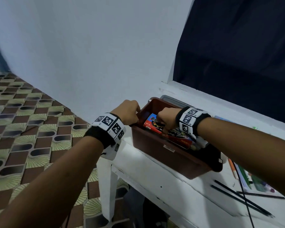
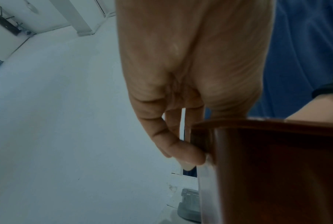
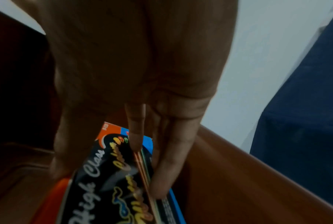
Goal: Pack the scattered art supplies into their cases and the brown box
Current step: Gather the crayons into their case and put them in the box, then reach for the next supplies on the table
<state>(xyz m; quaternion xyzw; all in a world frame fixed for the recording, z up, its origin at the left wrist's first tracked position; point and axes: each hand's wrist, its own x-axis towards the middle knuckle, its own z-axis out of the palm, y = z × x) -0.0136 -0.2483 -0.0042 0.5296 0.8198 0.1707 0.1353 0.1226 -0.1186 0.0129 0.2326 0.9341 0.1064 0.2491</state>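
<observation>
The brown box [image 1: 163, 155] stands at the left end of the white table [image 1: 155, 178]. My left hand [image 1: 130, 112] grips the rim of its left end; the left wrist view shows that left hand [image 2: 190, 75] with fingers curled at the corner of the brown box [image 2: 277, 166]. My right hand [image 1: 166, 119] reaches down inside the box. It holds a black, red and orange colour-pencil case [image 1: 179, 138] between thumb and fingers. In the right wrist view, the right hand [image 3: 138, 60] lies along the case [image 3: 108, 174], above a blue-edged case [image 3: 148, 142]. The box wall [image 3: 229, 174] is close beside the fingers.
Loose black pencils [image 1: 242, 198] and an orange pencil [image 1: 232, 168] lie on the table right of the box, by a green-and-clear case [image 1: 253, 180]. A grey lid [image 1: 173, 99] sits behind the box. A dark blue curtain [image 1: 237, 55] hangs behind; patterned floor [image 1: 23, 120] lies left.
</observation>
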